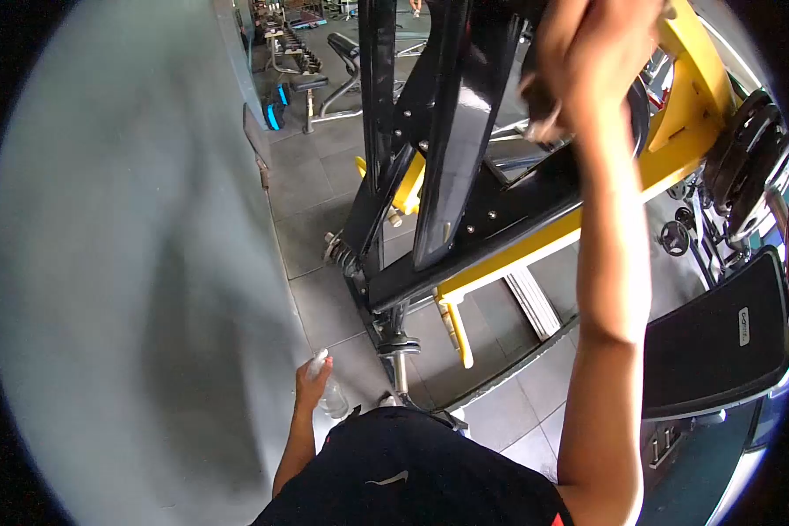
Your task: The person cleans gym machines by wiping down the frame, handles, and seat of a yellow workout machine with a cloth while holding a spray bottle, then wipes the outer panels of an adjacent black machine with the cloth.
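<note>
Low on the left, my left hand (312,382) is closed around the neck of a clear spray bottle (332,401) with a white top, held beside the wall. My right arm reaches up and forward across the weight machine (451,167), which has a black and yellow frame. At the upper right, my right hand (598,53) is curled and smeared by motion, close to the machine's upper frame. A crumpled brownish cloth (542,110) shows under its fingers, mostly hidden by the hand.
A grey wall (131,263) runs along my left. Yellow pegs (458,333) and a metal post (401,373) jut from the machine near my feet. A black padded board (719,342) and weight plates (749,158) stand at right. Farther off are a bench (342,79) and a dumbbell rack (294,48).
</note>
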Demonstrator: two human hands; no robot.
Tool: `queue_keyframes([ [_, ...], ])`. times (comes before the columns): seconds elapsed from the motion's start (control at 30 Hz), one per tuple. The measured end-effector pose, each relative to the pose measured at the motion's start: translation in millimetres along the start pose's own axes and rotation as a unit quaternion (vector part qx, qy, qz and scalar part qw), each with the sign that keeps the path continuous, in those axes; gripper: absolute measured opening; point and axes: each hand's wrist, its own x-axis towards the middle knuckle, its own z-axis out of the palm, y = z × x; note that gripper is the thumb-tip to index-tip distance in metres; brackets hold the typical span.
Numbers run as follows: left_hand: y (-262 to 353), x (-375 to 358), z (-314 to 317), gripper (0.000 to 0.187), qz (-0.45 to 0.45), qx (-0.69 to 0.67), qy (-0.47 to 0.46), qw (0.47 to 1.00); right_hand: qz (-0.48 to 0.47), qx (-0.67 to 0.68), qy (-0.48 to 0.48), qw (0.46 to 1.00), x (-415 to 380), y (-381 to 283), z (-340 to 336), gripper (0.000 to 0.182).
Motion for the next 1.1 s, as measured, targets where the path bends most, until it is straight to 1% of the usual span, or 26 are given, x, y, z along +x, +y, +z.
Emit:
queue_keyframes([
  [0.03, 3, -5, -1, 0.023, 0.005, 0.007, 0.015, 1.000, -0.017, 0.002, -0.029, 0.999, -35, -12, 0, 0.044],
  [0.07, 7, -10, -1, 0.022, 0.009, 0.013, 0.028, 0.999, -0.026, -0.016, -0.064, 0.997, -68, -38, -15, 0.032],
  [0.1, 12, -10, 2, 0.021, 0.017, 0.017, 0.041, 0.999, -0.027, -0.008, -0.051, 0.998, -117, -38, -4, 0.032],
  [0.2, 21, -18, 7, 0.021, 0.005, 0.009, 0.056, 0.998, 0.212, 0.092, -0.095, 0.968, -209, -52, 40, 0.016],
  [0.27, 12, -19, 4, 0.020, 0.012, 0.016, 0.031, 0.999, 0.201, 0.001, -0.020, 0.979, -216, -78, 34, 0.009],
  [0.3, 10, -17, 7, 0.020, 0.015, 0.016, 0.020, 1.000, 0.211, 0.056, -0.093, 0.971, -261, -96, 25, 0.012],
  [0.33, 25, -23, 10, 0.020, -0.001, 0.013, 0.021, 1.000, 0.254, 0.016, -0.157, 0.954, -307, -124, 13, 0.010],
  [0.37, 19, -18, 11, 0.020, 0.001, 0.014, 0.016, 1.000, 0.300, 0.043, -0.258, 0.917, -337, -149, -14, 0.011],
  [0.4, 7, -14, 10, 0.020, 0.003, 0.015, 0.010, 1.000, 0.361, 0.060, -0.293, 0.883, -406, -175, -27, 0.016],
  [0.43, -1, -12, 8, 0.020, 0.003, 0.018, 0.004, 1.000, 0.341, 0.118, -0.357, 0.861, -416, -193, -59, 0.018],
  [0.5, -1, -10, 13, 0.021, 0.002, 0.017, -0.009, 1.000, 0.352, 0.158, -0.383, 0.840, -434, -223, -90, 0.018],
  [0.57, 3, -9, 13, 0.023, 0.001, 0.015, -0.020, 1.000, 0.424, 0.177, -0.332, 0.824, -414, -231, -116, 0.021],
  [0.6, 8, -9, 14, 0.024, 0.004, 0.011, -0.024, 1.000, 0.551, 0.169, -0.374, 0.727, -389, -225, -132, 0.028],
  [0.63, 13, -6, 16, 0.025, 0.009, 0.003, -0.026, 1.000, 0.661, 0.142, -0.406, 0.615, -364, -220, -148, 0.036],
  [0.7, 21, -4, 16, 0.024, 0.010, -0.014, 0.008, 1.000, 0.711, 0.188, -0.312, 0.602, -289, -189, -168, 0.042],
  [0.73, 22, -4, 14, 0.024, 0.008, -0.024, 0.027, 0.999, 0.703, 0.240, -0.226, 0.630, -270, -180, -171, 0.038],
  [0.77, 20, -5, 11, 0.024, 0.013, -0.030, 0.038, 0.999, 0.651, 0.284, -0.202, 0.675, -258, -169, -173, 0.033],
  [0.8, 17, -5, 8, 0.023, 0.017, -0.036, 0.048, 0.998, 0.532, 0.328, -0.138, 0.768, -229, -157, -160, 0.030],
  [0.83, 16, -6, 5, 0.023, 0.021, -0.040, 0.056, 0.997, 0.434, 0.337, -0.149, 0.822, -211, -144, -151, 0.032],
  [0.87, 16, -6, 3, 0.023, 0.009, -0.036, 0.067, 0.997, 0.320, 0.317, -0.152, 0.880, -224, -130, -131, 0.041],
  [0.9, 11, -7, 1, 0.023, 0.009, -0.035, 0.073, 0.997, 0.203, 0.292, -0.141, 0.924, -237, -115, -111, 0.059],
  [0.97, 1, -4, -4, 0.023, 0.013, -0.030, 0.084, 0.996, 0.111, 0.124, -0.151, 0.974, -181, -90, -51, 0.064],
  [1.0, -3, -1, -6, 0.024, 0.016, -0.031, 0.084, 0.996, 0.066, 0.038, -0.145, 0.986, -153, -77, -21, 0.067],
  [1.03, -6, 1, -8, 0.024, 0.018, -0.031, 0.086, 0.996, 0.106, 0.044, -0.174, 0.978, -125, -55, 15, 0.063],
  [1.07, -11, -3, -11, 0.025, 0.015, -0.031, 0.090, 0.995, 0.090, -0.024, -0.092, 0.991, -102, -44, 38, 0.057],
  [1.1, -8, -10, -13, 0.025, 0.016, -0.027, 0.095, 0.995, 0.117, -0.048, -0.072, 0.989, -95, -55, 47, 0.054],
])
